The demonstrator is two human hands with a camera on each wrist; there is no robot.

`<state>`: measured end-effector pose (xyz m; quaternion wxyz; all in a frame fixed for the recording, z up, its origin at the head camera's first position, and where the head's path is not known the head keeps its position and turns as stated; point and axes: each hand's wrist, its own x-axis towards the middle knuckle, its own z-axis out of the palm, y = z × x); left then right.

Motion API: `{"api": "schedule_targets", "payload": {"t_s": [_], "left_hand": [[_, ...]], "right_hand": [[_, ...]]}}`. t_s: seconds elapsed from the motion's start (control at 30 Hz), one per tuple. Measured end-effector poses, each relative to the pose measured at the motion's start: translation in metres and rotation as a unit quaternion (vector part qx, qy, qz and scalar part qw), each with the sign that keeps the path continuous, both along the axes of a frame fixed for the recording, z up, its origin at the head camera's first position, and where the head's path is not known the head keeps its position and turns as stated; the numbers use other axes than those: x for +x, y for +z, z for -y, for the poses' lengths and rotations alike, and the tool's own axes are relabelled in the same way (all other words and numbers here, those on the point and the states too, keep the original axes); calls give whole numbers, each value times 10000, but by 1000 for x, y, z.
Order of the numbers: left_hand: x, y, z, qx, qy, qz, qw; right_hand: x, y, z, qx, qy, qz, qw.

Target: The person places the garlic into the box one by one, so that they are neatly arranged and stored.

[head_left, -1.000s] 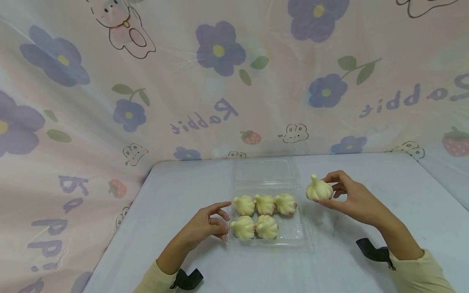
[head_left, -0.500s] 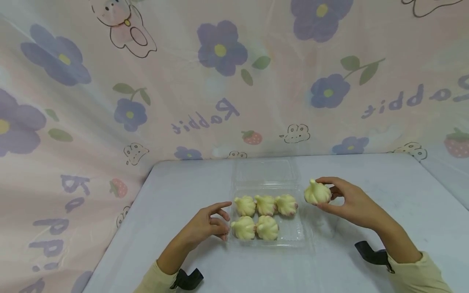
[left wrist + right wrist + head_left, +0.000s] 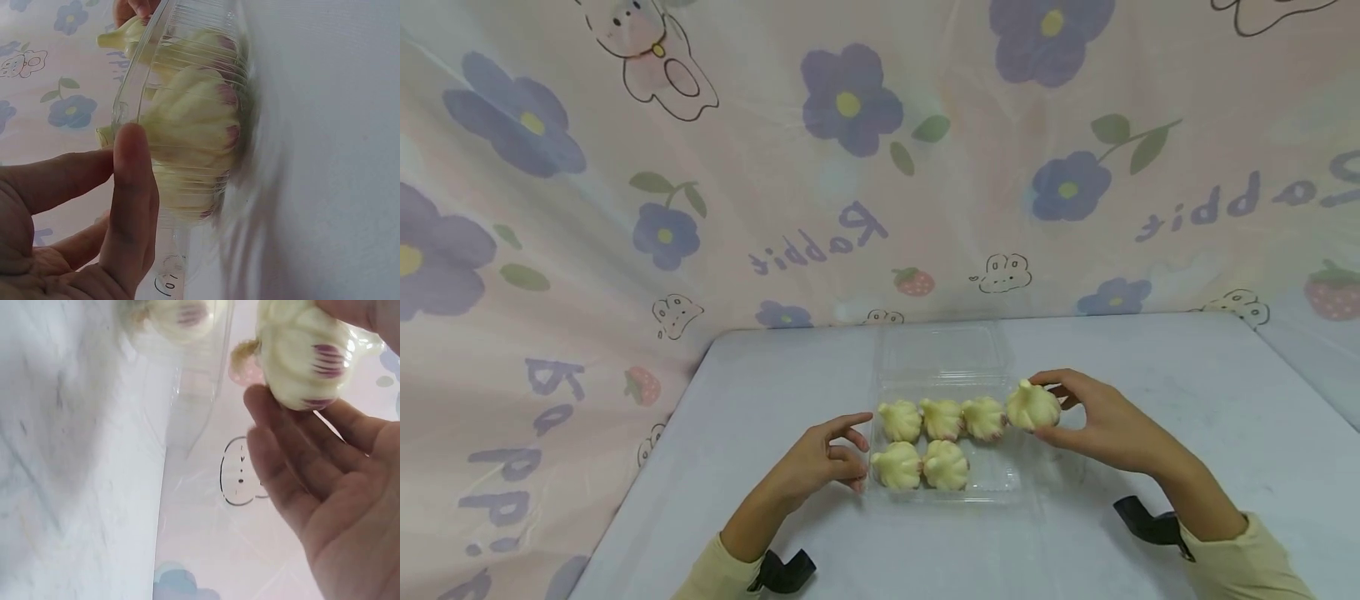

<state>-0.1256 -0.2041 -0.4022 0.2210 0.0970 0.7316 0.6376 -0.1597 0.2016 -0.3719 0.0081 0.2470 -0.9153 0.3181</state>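
Observation:
A garlic bulb (image 3: 1033,406) is pinched between the thumb and fingers of my right hand (image 3: 1101,425), raised at the right edge of a clear plastic clamshell box (image 3: 996,479). Purple streaks and a tuft of roots show on that held garlic bulb (image 3: 306,356) in the right wrist view. Inside the box lie three garlic bulbs (image 3: 942,419) in the back row and two garlic bulbs (image 3: 946,465) in the front row. My left hand (image 3: 823,458) rests its loosely bent fingers at the box's left side, appearing to touch the wall (image 3: 131,100) in the left wrist view.
The box's transparent lid (image 3: 943,350) lies folded back behind it. A white-covered table (image 3: 775,375) carries everything. Behind and to the left hangs a pink curtain (image 3: 737,150) printed with flowers and rabbits.
My right hand has moved left and slightly down with its garlic bulb, from beside the box to its right edge. The left hand and the bulbs in the box have stayed put.

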Motion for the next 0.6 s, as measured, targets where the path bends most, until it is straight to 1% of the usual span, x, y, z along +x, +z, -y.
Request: {"api": "schedule_targets", "payload": {"t_s": [0.17,0.33,0.6], "left_hand": [[-1,-1,0,-51,-8,-27,10000],[-2,-1,0,-84,-8,-49,10000],[-1,0,0,-55,11,-2,10000]], "right_hand": [[1,-3,7,26,151,-96,9998],[4,-2,13,-44,169,-156,9997],[8,-4,22,-21,289,-126,9995]]}}
